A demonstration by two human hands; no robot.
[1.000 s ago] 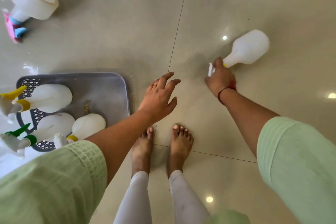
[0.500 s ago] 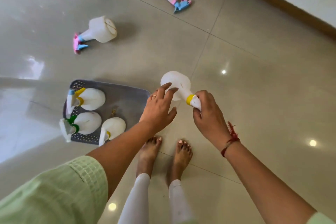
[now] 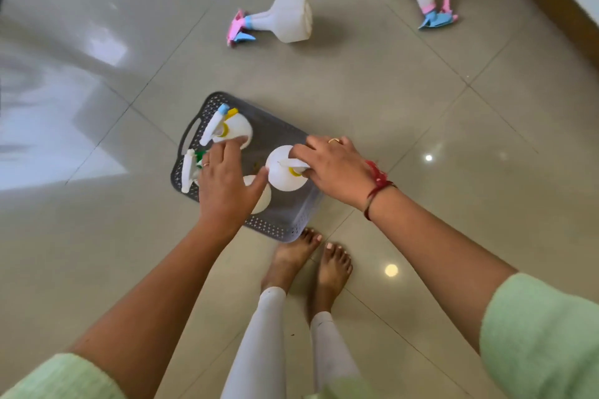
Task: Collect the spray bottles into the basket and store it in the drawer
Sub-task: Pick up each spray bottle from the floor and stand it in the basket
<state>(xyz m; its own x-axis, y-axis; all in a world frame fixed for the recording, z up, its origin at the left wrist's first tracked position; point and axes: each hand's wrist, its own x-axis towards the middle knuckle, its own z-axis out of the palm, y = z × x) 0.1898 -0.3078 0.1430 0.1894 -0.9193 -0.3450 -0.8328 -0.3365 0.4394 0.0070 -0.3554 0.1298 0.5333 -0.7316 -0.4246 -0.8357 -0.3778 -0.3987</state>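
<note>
Both arms reach forward and down, bare from the elbows. Left hand [image 3: 227, 186] hovers palm-down, fingers straight and loosely spread, thumb out to the right. Right hand [image 3: 330, 168], red thread [image 3: 377, 183] at the wrist, curls its fingers round the top of a spray bottle [image 3: 287, 183].

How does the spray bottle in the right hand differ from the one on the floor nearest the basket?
The held bottle has a yellow collar; the floor bottle has a pink and blue sprayer. The right hand grips the held bottle head-up over the basket; the floor bottle lies on its side, untouched. Both bodies are white plastic.
</note>
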